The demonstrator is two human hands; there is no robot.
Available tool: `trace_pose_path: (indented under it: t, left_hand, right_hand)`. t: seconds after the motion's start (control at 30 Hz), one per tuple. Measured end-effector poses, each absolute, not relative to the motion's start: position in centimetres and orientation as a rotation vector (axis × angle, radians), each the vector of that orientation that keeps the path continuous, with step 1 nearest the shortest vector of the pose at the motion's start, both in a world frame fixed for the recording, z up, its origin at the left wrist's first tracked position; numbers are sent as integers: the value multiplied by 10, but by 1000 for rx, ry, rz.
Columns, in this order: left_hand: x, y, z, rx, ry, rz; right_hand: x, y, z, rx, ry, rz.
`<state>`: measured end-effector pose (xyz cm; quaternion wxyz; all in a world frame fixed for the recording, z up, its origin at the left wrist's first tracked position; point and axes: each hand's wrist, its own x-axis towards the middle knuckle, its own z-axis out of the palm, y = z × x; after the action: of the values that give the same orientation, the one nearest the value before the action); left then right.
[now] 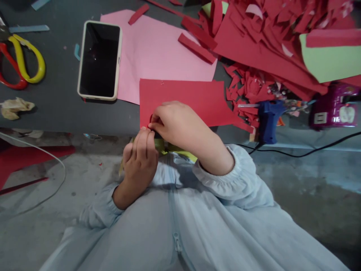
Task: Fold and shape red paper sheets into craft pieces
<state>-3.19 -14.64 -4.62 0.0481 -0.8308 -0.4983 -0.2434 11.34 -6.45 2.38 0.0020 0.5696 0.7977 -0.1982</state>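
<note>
A red paper sheet (183, 90) lies along the near edge of the grey table. Over its lower left part, my right hand (177, 120) is closed, thumb and index finger pinched together. My left hand (142, 154) comes up from below the table edge, its fingers pressed together, and meets the right fingertips at the sheet's near left corner. A bit of red shows between the fingertips; whether it is the sheet's corner or a separate small piece is hidden. Below the hands, something yellow-green (160, 146) partly shows at my lap.
A phone (99, 60) overlaps a pink sheet (166, 52). Scissors (28, 60) lie far left. Red strips and scraps (262, 22) heap at the right, near a blue glue gun (269, 120), its black cord (293, 155) and a purple object (334, 107).
</note>
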Motion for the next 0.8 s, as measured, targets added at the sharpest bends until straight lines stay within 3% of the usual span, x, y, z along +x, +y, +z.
trace_pose_path:
  t: [0.47,0.8]
  left_hand:
    - [-29,-148,-44,-2555,-1554,-750]
    - [-29,-144,-37,-2492,-1484,-618]
  right_hand:
    - [153,-85,25,2057,2327,-651]
    - [143,-82,29,1916,2368,-536]
